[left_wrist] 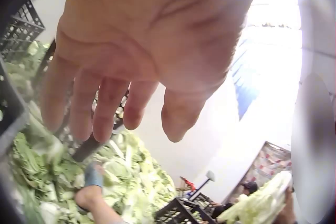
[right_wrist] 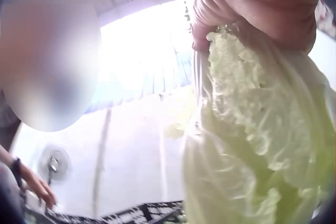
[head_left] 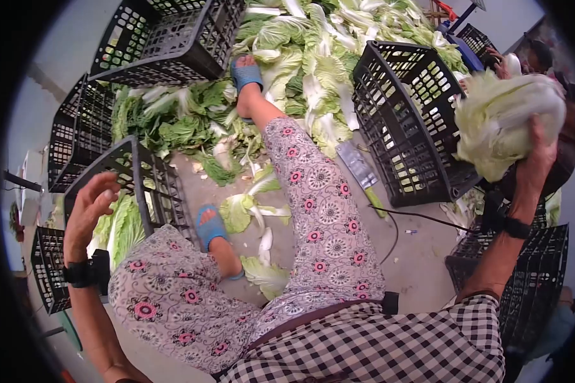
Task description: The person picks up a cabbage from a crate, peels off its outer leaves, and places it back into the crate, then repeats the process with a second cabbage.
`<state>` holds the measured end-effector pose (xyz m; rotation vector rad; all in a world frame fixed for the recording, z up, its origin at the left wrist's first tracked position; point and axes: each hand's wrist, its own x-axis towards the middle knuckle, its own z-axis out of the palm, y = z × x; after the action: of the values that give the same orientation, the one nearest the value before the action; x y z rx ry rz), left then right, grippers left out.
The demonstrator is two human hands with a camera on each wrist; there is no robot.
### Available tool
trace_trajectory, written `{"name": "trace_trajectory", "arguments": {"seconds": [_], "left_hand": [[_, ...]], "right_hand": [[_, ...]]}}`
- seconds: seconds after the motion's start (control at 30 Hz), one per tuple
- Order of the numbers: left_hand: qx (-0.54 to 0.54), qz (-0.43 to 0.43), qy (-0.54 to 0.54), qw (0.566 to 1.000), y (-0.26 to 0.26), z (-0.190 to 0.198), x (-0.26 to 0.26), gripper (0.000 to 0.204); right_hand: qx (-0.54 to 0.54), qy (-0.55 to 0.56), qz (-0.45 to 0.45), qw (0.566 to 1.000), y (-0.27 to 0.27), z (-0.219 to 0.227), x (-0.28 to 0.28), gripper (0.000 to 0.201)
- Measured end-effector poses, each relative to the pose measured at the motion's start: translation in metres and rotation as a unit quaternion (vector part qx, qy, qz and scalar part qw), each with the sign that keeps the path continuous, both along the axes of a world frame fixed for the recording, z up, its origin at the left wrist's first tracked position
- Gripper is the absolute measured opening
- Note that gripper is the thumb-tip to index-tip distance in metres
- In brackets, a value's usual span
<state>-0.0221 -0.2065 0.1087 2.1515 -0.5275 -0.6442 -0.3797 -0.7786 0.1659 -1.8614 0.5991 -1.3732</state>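
At the right of the head view my right hand (head_left: 540,145) grips a pale napa cabbage (head_left: 501,121), raised beside a black plastic crate (head_left: 399,137). In the right wrist view, the fingers curl around one end of that cabbage (right_wrist: 252,140), and its leaves hang below. My left hand (head_left: 91,214) holds nothing; its fingers spread loosely near the rim of another crate (head_left: 136,182), where a green napa cabbage (head_left: 126,223) shows. The left wrist view has this left hand (left_wrist: 142,45) palm in sight, fingers extended.
A broad-bladed knife (head_left: 356,166) with a green handle lies on the floor between my leg and the right crate. Loose cabbage leaves (head_left: 319,70) pile up ahead, around my slippered foot (head_left: 246,76). More black crates (head_left: 166,48) stand left. Another person (head_left: 540,57) sits at far right.
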Motion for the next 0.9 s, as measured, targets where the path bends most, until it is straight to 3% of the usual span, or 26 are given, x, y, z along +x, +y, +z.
{"name": "trace_trajectory", "arguments": {"seconds": [0.07,0.17,0.2,0.23,0.3,0.33,0.37,0.4,0.43,0.53,0.67,0.7,0.8,0.83,0.87,0.9], "left_hand": [[0.044,0.046,0.023,0.998,0.028,-0.027,0.02,0.057],[0.147,0.052,-0.026,0.987,0.077,-0.065,0.047,0.053],[0.129,0.009,-0.058,0.99,0.123,-0.104,0.074,0.05],[0.184,-0.011,-0.084,0.979,0.124,-0.097,0.068,0.049],[0.281,0.045,-0.078,0.956,0.142,-0.103,0.064,0.051],[0.304,0.052,-0.086,0.947,0.15,-0.102,0.06,0.054],[0.344,0.07,-0.087,0.932,0.168,-0.116,0.067,0.058],[0.357,0.087,-0.064,0.928,0.175,-0.118,0.069,0.063],[0.362,0.111,-0.062,0.924,0.187,-0.127,0.071,0.07],[0.445,0.135,-0.025,0.885,0.21,-0.14,0.074,0.089],[0.448,0.103,0.064,0.886,0.214,-0.19,0.073,0.104],[0.487,0.125,0.027,0.864,0.212,-0.196,0.067,0.103],[0.567,0.141,-0.019,0.812,0.175,-0.202,0.058,0.1],[0.588,0.141,-0.023,0.796,0.166,-0.201,0.054,0.099],[0.553,0.147,-0.034,0.819,0.173,-0.205,0.054,0.095],[0.518,0.155,-0.048,0.84,0.192,-0.21,0.06,0.091]], "right_hand": [[-0.051,0.171,-0.11,0.978,-0.022,-0.017,-0.001,0.056],[-0.148,0.318,-0.148,0.925,-0.078,-0.073,0.009,0.056],[-0.191,0.368,-0.154,0.897,-0.1,-0.087,0.017,0.056],[-0.146,0.381,-0.129,0.904,-0.106,-0.096,0.023,0.056],[-0.09,0.404,-0.072,0.908,-0.113,-0.12,0.025,0.056],[-0.054,0.46,-0.058,0.884,-0.138,-0.137,0.024,0.057],[-0.088,0.47,0.024,0.878,-0.187,-0.162,0.009,0.058],[-0.053,0.481,0.071,0.872,-0.222,-0.186,0.009,0.057],[-0.017,0.44,0.045,0.896,-0.229,-0.199,0.012,0.057],[-0.024,0.429,0.018,0.903,-0.153,-0.152,0.049,0.052],[-0.043,0.434,0.023,0.9,-0.087,-0.111,0.088,0.046],[-0.058,0.431,0.03,0.9,-0.08,-0.109,0.092,0.045],[0.004,0.409,0.064,0.91,-0.055,-0.106,0.099,0.042],[0.082,0.374,0.088,0.919,-0.049,-0.109,0.098,0.044],[0.161,0.336,0.112,0.921,-0.043,-0.117,0.097,0.046],[0.164,0.327,0.121,0.923,-0.041,-0.123,0.098,0.045]]}}
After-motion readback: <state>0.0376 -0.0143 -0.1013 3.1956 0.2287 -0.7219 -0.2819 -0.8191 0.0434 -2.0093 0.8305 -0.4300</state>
